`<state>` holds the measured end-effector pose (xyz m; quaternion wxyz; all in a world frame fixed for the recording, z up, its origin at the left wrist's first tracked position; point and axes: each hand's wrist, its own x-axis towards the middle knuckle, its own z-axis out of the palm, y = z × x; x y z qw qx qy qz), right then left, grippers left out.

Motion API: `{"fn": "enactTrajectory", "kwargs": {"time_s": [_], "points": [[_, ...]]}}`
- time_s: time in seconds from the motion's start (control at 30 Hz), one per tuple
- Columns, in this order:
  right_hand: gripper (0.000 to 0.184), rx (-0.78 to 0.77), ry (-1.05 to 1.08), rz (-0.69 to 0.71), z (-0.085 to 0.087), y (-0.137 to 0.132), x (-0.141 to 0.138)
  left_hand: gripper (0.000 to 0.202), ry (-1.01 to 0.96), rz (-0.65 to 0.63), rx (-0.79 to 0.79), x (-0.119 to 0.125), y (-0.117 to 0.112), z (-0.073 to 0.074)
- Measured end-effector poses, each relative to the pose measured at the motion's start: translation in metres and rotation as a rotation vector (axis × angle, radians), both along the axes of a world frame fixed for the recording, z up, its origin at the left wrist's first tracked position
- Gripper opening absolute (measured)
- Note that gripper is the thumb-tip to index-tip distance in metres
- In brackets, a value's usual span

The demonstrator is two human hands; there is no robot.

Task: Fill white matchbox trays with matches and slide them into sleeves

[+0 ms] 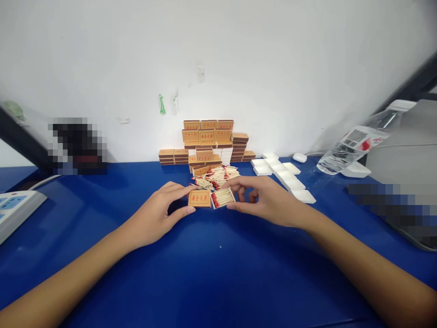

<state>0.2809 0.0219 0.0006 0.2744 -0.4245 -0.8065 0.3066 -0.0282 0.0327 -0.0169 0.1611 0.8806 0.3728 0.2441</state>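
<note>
Between thumb and fingers, my left hand grips an orange matchbox sleeve with red print. My right hand pinches the far end of a small white matchbox tray, full of red-tipped matches. The tray's left end meets the sleeve's right end; whether it is inside the sleeve I cannot tell. Just behind both lies a loose heap of matches, heads mostly red. An orange matchbox leans at the heap's back left edge.
Matchboxes are stacked against the wall. White empty trays spread at the right, near a tilted water bottle and a small white case. A power strip sits at the left on the blue table.
</note>
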Motion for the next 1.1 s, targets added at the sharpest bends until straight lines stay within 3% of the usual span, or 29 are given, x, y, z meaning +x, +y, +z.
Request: {"fn": "enactTrajectory", "kwargs": {"time_s": [0.53, 0.9, 1.1], "points": [[0.033, -0.037, 0.102, -0.057, 0.000, -0.004, -0.005, 0.046, -0.089, 0.023, -0.128, 0.002, -0.001, 0.001], [0.035, -0.027, 0.191, -0.116, -0.008, -0.007, -0.012, 0.061, -0.269, 0.118, -0.439, 0.005, -0.007, 0.003], [0.043, -0.132, 0.250, -0.160, -0.007, -0.011, -0.018, 0.063, -0.390, 0.099, -0.508, 0.007, -0.007, 0.000]]}}
